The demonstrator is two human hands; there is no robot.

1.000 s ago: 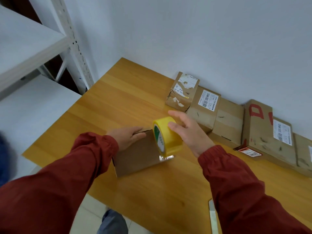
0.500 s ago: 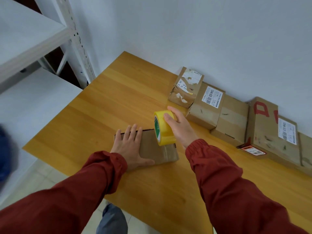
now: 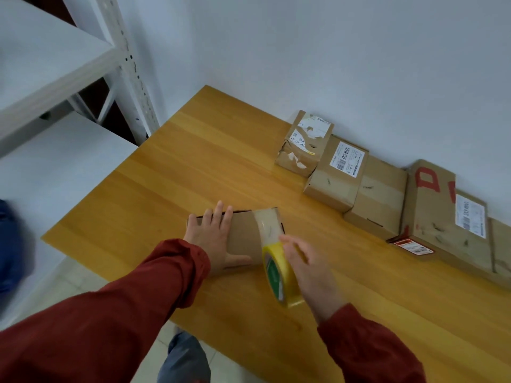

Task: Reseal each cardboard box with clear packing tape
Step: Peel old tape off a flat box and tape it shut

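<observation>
Left hand [image 3: 213, 239] flat, fingers straight, pressing small box [image 3: 243, 233] on tabletop [image 3: 193, 167]; right hand [image 3: 309, 272] fingers curled round tape roll [image 3: 278, 277] just off box's near right corner.

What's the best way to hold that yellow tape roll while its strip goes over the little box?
Take the tape roll across its yellow outer band, coming from the right, as the right hand does. It stands on edge with its green-ringed face turned left, and the strip runs forward onto the small box, so a hold from the right is likely clear of the tape.
</observation>
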